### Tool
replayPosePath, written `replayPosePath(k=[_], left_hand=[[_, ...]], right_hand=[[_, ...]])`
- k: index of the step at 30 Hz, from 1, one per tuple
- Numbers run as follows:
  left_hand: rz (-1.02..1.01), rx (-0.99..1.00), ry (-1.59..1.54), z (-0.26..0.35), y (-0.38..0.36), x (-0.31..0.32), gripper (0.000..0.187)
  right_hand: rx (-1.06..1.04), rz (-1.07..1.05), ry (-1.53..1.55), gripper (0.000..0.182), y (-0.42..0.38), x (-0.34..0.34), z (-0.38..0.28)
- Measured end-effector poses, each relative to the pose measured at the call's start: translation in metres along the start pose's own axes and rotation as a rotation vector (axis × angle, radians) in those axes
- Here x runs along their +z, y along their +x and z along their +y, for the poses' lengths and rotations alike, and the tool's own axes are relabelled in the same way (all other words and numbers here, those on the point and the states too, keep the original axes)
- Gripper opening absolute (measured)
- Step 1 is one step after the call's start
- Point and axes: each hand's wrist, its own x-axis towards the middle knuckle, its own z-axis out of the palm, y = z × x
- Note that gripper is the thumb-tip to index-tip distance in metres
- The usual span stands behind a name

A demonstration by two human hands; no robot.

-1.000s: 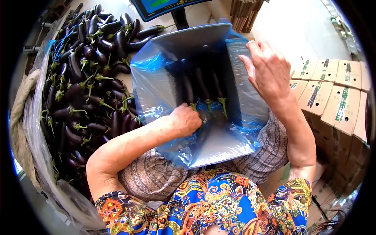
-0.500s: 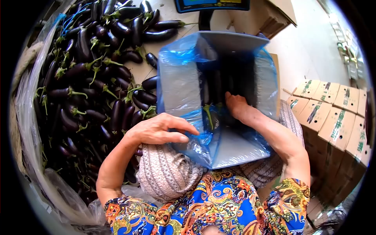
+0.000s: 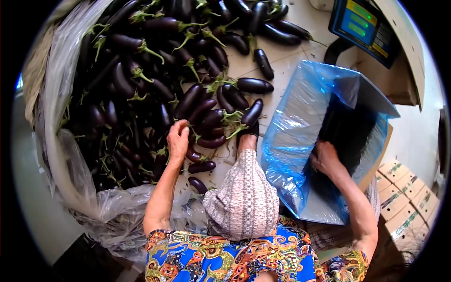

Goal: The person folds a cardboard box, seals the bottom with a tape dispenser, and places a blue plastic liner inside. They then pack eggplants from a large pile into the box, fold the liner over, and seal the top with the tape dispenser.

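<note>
My left hand (image 3: 178, 141) is over the near edge of a big heap of dark purple eggplants (image 3: 123, 80), its fingers bent and a little apart, with nothing visible in its grasp. Right beside its fingertips lies an eggplant (image 3: 189, 101). My right hand (image 3: 325, 157) reaches down into a box lined with blue plastic film (image 3: 295, 117). Its fingers point into the dark inside, and their tips are hidden, so whether they hold anything does not show. The box's contents are too dark to make out.
A scale display (image 3: 364, 30) with green digits stands behind the box. Printed cardboard cartons (image 3: 404, 197) are stacked at the right. Clear plastic sheeting (image 3: 66, 117) borders the heap on the left. My knee (image 3: 244, 197) is between heap and box.
The view has swung left toward the heap. My left hand has moved from the box's left edge to the eggplants. My right hand is still inside the box.
</note>
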Motion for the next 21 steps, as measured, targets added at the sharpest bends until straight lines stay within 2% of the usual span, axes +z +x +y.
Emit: replayPosePath(k=[1, 2, 3, 4, 5, 6, 7, 8, 9, 10, 11, 12, 14, 15, 18, 19, 20, 21], left_hand=[[0.079, 0.037, 0.044, -0.002, 0.008, -0.002, 0.029], [0.155, 0.075, 0.088, -0.004, 0.017, -0.002, 0.031], [0.180, 0.176, 0.221, -0.016, 0.028, 0.001, 0.042], [0.166, 0.186, 0.339, -0.015, 0.036, 0.006, 0.046], [0.153, 0.194, 0.458, -0.014, 0.042, 0.011, 0.050], [0.131, 0.199, 0.581, -0.013, 0.043, 0.015, 0.054], [0.057, 0.195, 0.738, -0.007, 0.046, 0.017, 0.061], [0.046, 0.197, 0.785, -0.005, 0.050, 0.020, 0.061], [0.040, 0.200, 0.832, -0.004, 0.056, 0.022, 0.061], [0.036, 0.202, 0.878, -0.003, 0.062, 0.022, 0.060], [0.058, 0.241, 0.912, -0.001, 0.067, 0.023, 0.060], [0.052, 0.263, 0.895, -0.005, 0.072, 0.023, 0.059], [0.048, 0.305, 0.865, -0.014, 0.081, 0.025, 0.057], [-0.017, 0.258, 0.843, -0.013, 0.081, 0.023, 0.057], [0.011, 0.269, 0.781, -0.013, 0.077, 0.016, 0.052], [-0.009, 0.191, 0.605, -0.014, 0.075, 0.012, 0.054], [-0.142, -0.037, 0.383, -0.017, 0.079, 0.003, 0.051], [-0.281, -0.188, -0.106, -0.025, 0.078, -0.008, 0.049]], right_hand=[[-0.133, 0.095, 0.017, 0.032, 0.017, 0.046, 0.023], [-0.121, 0.145, 0.081, 0.034, 0.025, 0.073, 0.034], [-0.112, 0.196, 0.146, 0.036, 0.033, 0.099, 0.043], [0.040, 0.204, 0.260, 0.038, 0.035, 0.107, 0.035], [0.049, 0.151, 0.268, 0.039, 0.035, 0.106, 0.034], [0.058, 0.097, 0.276, 0.040, 0.035, 0.105, 0.032], [-0.072, -0.015, 0.179, 0.040, 0.030, 0.085, 0.031], [-0.196, -0.117, 0.081, 0.040, 0.024, 0.061, 0.032], [-0.116, -0.215, 0.044, 0.038, 0.013, 0.027, 0.017], [-0.021, -0.225, -0.103, 0.033, 0.005, 0.010, 0.014], [-0.072, -0.110, -0.008, 0.031, -0.004, -0.006, 0.010], [-0.124, 0.005, 0.089, 0.028, -0.014, -0.020, 0.006], [-0.153, 0.080, 0.170, 0.026, -0.031, -0.049, -0.003], [-0.187, 0.132, 0.155, 0.026, -0.037, -0.056, -0.002], [-0.135, 0.161, 0.289, 0.027, -0.061, -0.074, -0.009], [-0.105, 0.144, 0.365, 0.029, -0.069, -0.076, -0.009], [-0.076, 0.125, 0.442, 0.030, -0.076, -0.078, -0.008], [-0.048, 0.107, 0.522, 0.032, -0.081, -0.079, -0.007]])
